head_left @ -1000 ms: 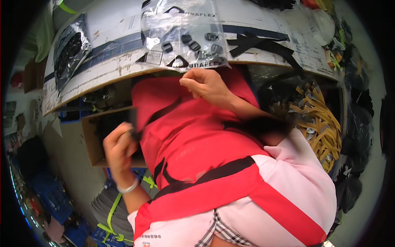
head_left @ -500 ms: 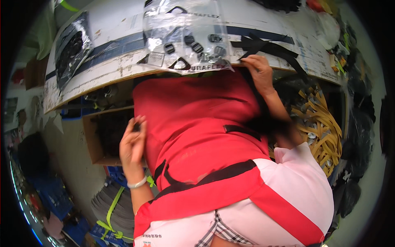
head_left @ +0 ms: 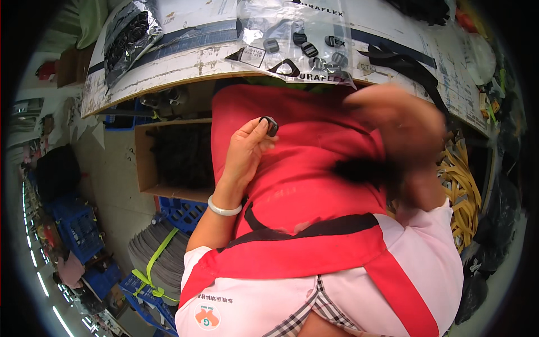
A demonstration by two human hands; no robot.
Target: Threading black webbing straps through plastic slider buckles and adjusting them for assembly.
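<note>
My left hand, with a pale bangle on its wrist, is raised in front of the red apron. Thumb and fingers pinch a small black plastic buckle. My right hand is smeared by motion near the table's front edge, so its fingers and anything in them cannot be made out. Just beyond it, black webbing straps lie on the table. A clear plastic bag with several black buckles in or under it lies at the middle of the table edge.
Another bag of black parts lies on the table's left. Below stand a cardboard box with dark contents and a blue crate. Grey sheets tied with a yellow-green strap are lower left. Tan webbing hangs at right.
My left hand has risen and moved right, bringing the buckle into plain sight. My right hand has left the straps at the table edge and come nearer, blurred. The head view has shifted.
</note>
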